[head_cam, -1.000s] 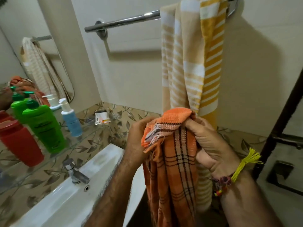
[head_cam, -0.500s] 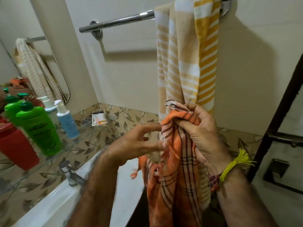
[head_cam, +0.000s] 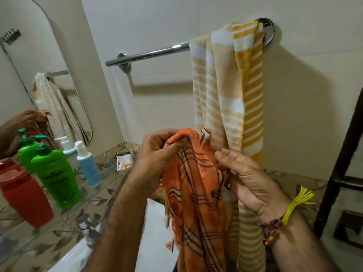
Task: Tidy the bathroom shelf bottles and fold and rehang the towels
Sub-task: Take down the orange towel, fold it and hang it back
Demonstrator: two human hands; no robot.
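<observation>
Left hand [head_cam: 159, 154] pinches the top edge of the orange checked towel [head_cam: 196, 193], thumb and fingers closed on a bunched ridge of cloth, and the rest of it hangs down in front of me over the sink [head_cam: 153, 232]. My right hand [head_cam: 249, 181] is open, palm toward me, fingers [head_cam: 227, 154] loose against the towel's right side; I would not call that a grip.

I judge the cloth thin, light and limp: it drapes in soft folds, so it will not keep a shape by itself and slides easily through a slack hold. The frayed fringe along the lower edge could snag. The best places to hold seem to be the two top corners, pulled apart so the edge goes taut before folding.

Just behind it hangs the yellow striped towel [head_cam: 225, 95], bunched at the right end of the chrome towel bar [head_cam: 149, 54], whose left stretch is bare. Well to the left, on the glass shelf [head_cam: 110, 173], stand a blue pump bottle [head_cam: 88, 165], a green pump bottle [head_cam: 55, 173] and a red bottle [head_cam: 25, 197].
</observation>
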